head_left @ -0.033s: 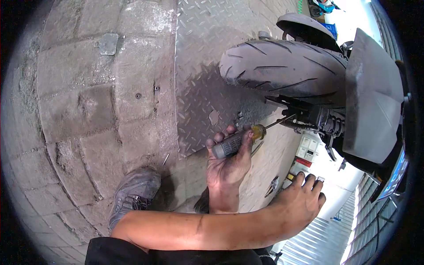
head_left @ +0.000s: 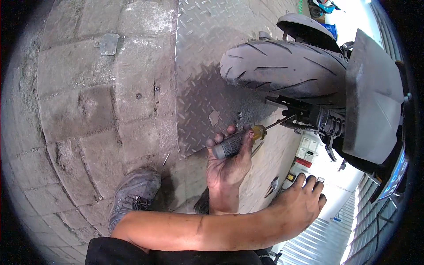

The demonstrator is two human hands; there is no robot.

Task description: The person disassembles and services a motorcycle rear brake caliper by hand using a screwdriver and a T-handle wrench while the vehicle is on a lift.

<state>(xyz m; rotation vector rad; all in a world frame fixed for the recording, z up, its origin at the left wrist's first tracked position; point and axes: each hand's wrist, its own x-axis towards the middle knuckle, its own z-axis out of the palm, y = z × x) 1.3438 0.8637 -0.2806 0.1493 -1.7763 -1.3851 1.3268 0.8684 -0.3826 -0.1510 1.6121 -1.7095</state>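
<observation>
Yellow-and-grey screwdriver grasped in the right hand, tip at the black bracket beside the tyre.
Slanted pressure could make it slip; whether the left hand holds anything, I cannot tell.

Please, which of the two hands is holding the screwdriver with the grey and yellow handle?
The right hand, palm toward the camera, grips the screwdriver. The left hand, whose forearm crosses in front, shows its back, with no tool visible in it.
</observation>
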